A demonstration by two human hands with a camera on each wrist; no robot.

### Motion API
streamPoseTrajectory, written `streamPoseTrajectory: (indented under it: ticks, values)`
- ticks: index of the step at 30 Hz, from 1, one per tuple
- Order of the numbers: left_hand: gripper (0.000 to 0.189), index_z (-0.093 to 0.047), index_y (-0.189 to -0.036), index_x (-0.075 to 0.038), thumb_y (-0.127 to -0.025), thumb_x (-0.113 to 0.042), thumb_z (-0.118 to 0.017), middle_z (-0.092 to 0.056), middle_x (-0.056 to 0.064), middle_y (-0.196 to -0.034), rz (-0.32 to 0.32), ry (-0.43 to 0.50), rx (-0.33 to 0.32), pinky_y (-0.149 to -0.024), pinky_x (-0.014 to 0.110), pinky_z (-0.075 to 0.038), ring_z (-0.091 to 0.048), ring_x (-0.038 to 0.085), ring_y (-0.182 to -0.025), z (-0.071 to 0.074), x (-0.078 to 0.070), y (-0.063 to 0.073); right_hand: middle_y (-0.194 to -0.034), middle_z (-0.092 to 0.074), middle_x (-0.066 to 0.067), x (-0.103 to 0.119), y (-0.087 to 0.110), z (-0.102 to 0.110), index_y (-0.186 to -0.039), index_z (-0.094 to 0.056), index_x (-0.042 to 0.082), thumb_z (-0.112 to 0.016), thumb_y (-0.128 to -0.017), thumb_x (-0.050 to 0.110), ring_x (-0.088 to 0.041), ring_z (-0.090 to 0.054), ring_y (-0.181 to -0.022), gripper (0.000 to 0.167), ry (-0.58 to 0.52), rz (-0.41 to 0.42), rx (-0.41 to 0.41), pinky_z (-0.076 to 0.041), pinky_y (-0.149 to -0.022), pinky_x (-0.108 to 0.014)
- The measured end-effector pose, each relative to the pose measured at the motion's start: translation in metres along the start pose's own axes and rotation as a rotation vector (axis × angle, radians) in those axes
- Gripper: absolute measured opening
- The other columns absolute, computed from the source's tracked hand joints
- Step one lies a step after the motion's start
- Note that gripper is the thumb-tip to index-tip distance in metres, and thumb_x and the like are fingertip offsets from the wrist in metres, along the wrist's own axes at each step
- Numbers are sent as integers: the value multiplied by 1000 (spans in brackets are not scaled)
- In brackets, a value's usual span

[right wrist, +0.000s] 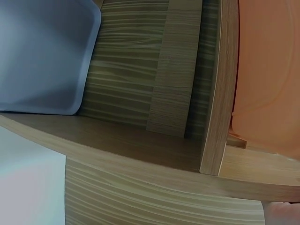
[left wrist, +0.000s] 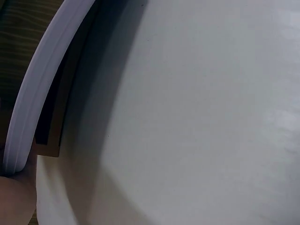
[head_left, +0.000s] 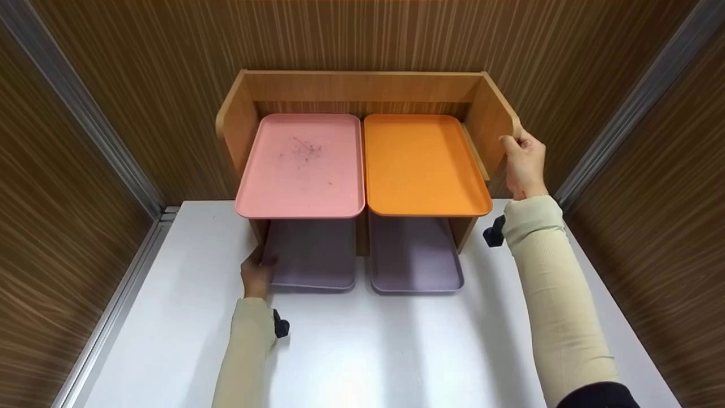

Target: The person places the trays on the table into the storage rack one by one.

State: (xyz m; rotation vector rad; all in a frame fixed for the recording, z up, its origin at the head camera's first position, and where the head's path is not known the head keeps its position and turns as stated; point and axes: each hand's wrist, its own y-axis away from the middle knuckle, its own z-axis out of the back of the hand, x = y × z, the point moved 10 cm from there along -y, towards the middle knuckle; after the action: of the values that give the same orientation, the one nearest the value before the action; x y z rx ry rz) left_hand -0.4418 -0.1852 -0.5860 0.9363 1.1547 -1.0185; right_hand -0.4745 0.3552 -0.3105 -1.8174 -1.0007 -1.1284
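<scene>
A wooden two-tier shelf (head_left: 362, 85) holds several trays. My left hand (head_left: 256, 275) grips the left edge of the lower left purple tray (head_left: 311, 255), whose front sticks out of the shelf. The left wrist view shows that tray's pale rim (left wrist: 40, 79) up close, with part of the hand (left wrist: 16, 199) at its end; the other fingers are hidden. Higher up, my right hand (head_left: 525, 161) holds the front edge of the shelf's right side panel (head_left: 495, 124), thumb on the inner side. Only a bit of this hand (right wrist: 283, 213) shows in the right wrist view.
On the upper tier lie a pink tray (head_left: 300, 170) with dark specks and an orange tray (head_left: 425, 164). A second purple tray (head_left: 416, 255) is at lower right. The shelf stands on a white table (head_left: 340, 351), between wood-grain walls (head_left: 651, 187).
</scene>
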Motion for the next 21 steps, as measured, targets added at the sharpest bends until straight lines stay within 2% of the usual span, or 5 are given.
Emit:
streamPoseTrajectory:
  ticks: [3, 7, 10, 17, 21]
  values:
    - [53, -40, -141, 0, -91, -5, -57, -41, 19, -143, 6, 18, -9, -107, 39, -33, -33, 28, -136, 3, 1, 2, -106, -64, -16, 0, 0, 0, -119, -58, -9, -47, -87, -9, -26, -57, -99, 34, 13, -5, -1, -46, -85, -32]
    - [54, -38, -142, 1, -92, -5, -57, -42, 22, -142, 31, 100, -20, -103, 39, -38, -40, 32, -131, 9, 6, 4, -107, -64, -16, 1, 0, 0, -120, -58, -9, -47, -87, -9, -26, -57, -99, 35, 27, 1, 4, -46, -86, -33]
    - [56, -34, -143, 2, -92, -3, -56, -39, 22, -144, 32, 145, -13, -104, 39, -37, -40, 34, -131, 13, 6, 4, -107, -64, -15, 3, 0, -1, -121, -58, -8, -47, -87, -9, -25, -57, -99, 35, 31, 11, 14, -45, -86, -32]
    - [57, -33, -145, -3, -93, -6, -55, -34, 17, -148, 18, 100, 7, -107, 37, -34, -35, 32, -134, 19, 0, 2, -107, -63, -17, 9, 7, -4, -120, -57, -10, -47, -87, -8, -26, -56, -100, 34, 63, 5, 18, -43, -90, -35]
    - [59, -31, -147, -5, -93, -5, -55, -32, 14, -150, 56, 143, 11, -107, 34, -33, -32, 29, -136, 21, 1, 3, -114, -60, -19, 11, 11, -7, -123, -55, -9, -47, -88, -6, -27, -52, -107, 36, 97, -18, 27, -38, -97, -38]
